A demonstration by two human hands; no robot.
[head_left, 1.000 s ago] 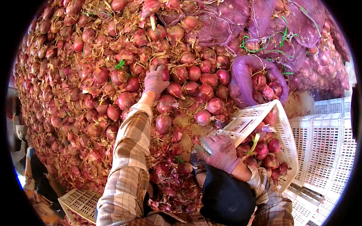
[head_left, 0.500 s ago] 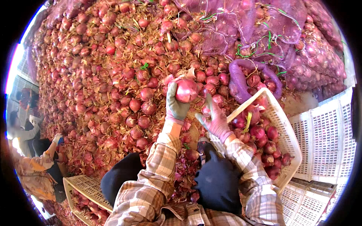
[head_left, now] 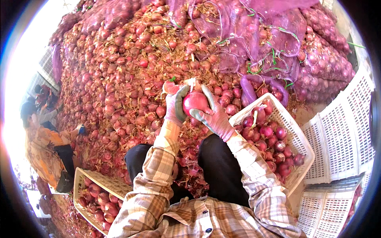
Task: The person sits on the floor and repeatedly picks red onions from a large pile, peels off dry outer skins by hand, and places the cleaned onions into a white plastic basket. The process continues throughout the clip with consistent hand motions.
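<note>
Red onion is cradled between both gloved palms, above the knees: its 9 o'clock side is cupped by the left hand, its 4 o'clock side by the right hand, thumb laid across the front. Papery skin is seen at 12; should it tear loose under the gloves, the onion could be dropped and bruised. White crate is set at 4 o'clock, well filled; onions could be rolled off if more were heaped. Onion pile is spread toward 10, purple mesh toward 1.
</note>
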